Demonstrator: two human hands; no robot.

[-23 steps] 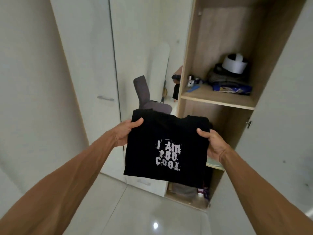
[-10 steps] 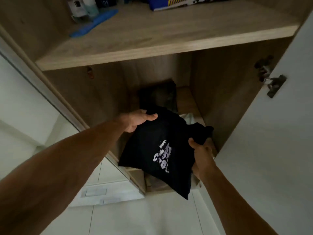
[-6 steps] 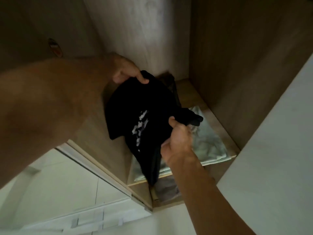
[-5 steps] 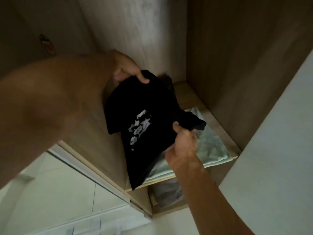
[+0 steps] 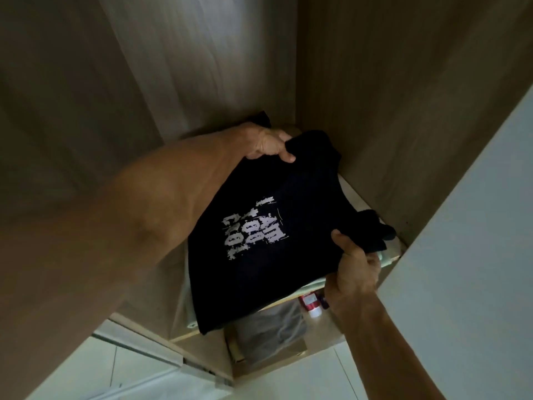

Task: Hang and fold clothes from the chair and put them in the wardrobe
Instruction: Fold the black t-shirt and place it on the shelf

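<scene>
A folded black T-shirt [image 5: 277,226] with white lettering lies spread over a pale folded garment [image 5: 388,256] on a lower shelf [image 5: 184,337] inside the wooden wardrobe [image 5: 389,96]. My left hand [image 5: 266,145] pinches the shirt's far corner deep in the compartment. My right hand [image 5: 356,265] grips its near right corner at the shelf's front edge. The shirt's lower edge hangs slightly past the shelf front.
The white wardrobe door [image 5: 467,255] stands open at the right, close to my right arm. Below the shelf sit a grey folded cloth [image 5: 271,330] and a small red-and-white bottle [image 5: 311,304]. A white drawer unit [image 5: 121,370] is at the lower left.
Both hands have carried the black T-shirt from in front of the wardrobe down into the lower compartment and flattened it over the pale garment. The camera has moved closer.
</scene>
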